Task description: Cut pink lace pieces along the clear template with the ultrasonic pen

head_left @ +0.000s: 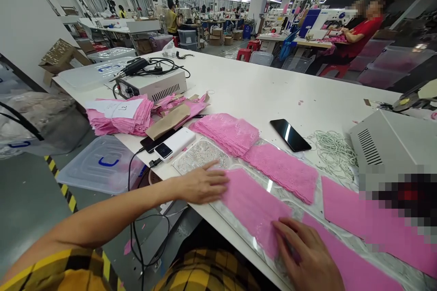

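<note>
A thin pink fabric piece (256, 204) lies on a clear, patterned plastic sheet (205, 157) along the near table edge. My left hand (203, 184) rests flat on its left end with fingers stretched out. At its right end, my right hand (307, 252) has thumb and fingertips bent together on the fabric's edge. Behind it are a folded stack of pink lace (227, 132) and a second pink lace stack (282, 170). More pink fabric (344, 254) lies beside and partly under my right hand, and another pink panel (344, 204) is farther right.
A black phone (290, 135), a tangle of pale cord (332, 152) and a grey machine box (392, 141) stand to the right. At left are a white power bank (175, 143), a tied pink bundle (121, 116) and a vented box (153, 85). Cables (133, 218) hang below.
</note>
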